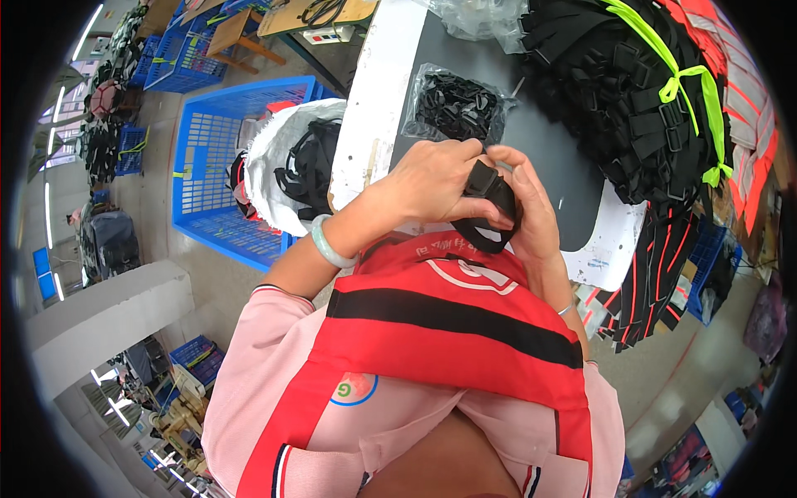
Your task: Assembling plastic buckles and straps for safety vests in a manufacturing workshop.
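Pink shirt (266, 357) and red apron (448, 361), the latter crossed by a black band, lie nearest. Beyond them, close to the near edge of a white table (378, 91) with a dark grey top, both hands meet at a black strap (496, 192) with a buckle (481, 178) on it. Left hand (427, 178), a pale bangle (329, 242) on its wrist, pinches the strap, thumb laid across it; right hand (535, 212) curls against the strap's right side, but whether it grips cannot be told. Just past the hands sits a clear bag (461, 104) of black buckles. To the far right is a heap of black straps (614, 116) tied with a lime ribbon (671, 86); to the left, a blue crate (199, 153) holds a white sack (270, 170) with black straps inside.
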`<act>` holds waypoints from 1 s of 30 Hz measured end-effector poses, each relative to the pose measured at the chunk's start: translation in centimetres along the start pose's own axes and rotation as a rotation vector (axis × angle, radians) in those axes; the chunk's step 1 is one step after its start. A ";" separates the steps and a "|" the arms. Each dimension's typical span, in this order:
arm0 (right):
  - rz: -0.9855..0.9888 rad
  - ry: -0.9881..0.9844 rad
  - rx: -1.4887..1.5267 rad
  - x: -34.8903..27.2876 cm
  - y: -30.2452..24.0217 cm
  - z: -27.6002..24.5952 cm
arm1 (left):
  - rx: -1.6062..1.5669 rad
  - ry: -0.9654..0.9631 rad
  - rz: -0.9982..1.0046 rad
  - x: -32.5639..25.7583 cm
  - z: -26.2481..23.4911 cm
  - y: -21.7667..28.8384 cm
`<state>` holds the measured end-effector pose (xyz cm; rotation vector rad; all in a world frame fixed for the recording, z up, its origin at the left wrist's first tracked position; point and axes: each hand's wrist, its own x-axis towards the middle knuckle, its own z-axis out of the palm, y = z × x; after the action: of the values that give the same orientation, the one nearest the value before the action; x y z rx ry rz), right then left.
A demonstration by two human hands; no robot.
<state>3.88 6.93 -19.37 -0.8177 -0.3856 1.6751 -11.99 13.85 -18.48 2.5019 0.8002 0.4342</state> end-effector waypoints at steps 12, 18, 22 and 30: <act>-0.183 -0.198 -0.266 0.2 -2.7 -2.5 | -0.749 0.251 -0.234 -2.0 1.4 0.9; -0.443 -0.210 0.442 -2.3 -10.3 -9.0 | -0.887 0.267 -0.348 -3.4 0.5 -0.7; -0.597 -0.124 0.309 -4.2 -13.0 -9.8 | -0.910 0.229 -0.289 -2.7 0.6 -0.2; -0.189 -0.015 -0.917 -1.0 -3.7 -1.3 | -0.558 0.139 -0.201 -1.4 -0.3 1.5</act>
<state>7.48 6.75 -17.60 -1.3704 -1.2495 1.2892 -12.49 12.00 -17.66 1.8749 0.8356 0.6616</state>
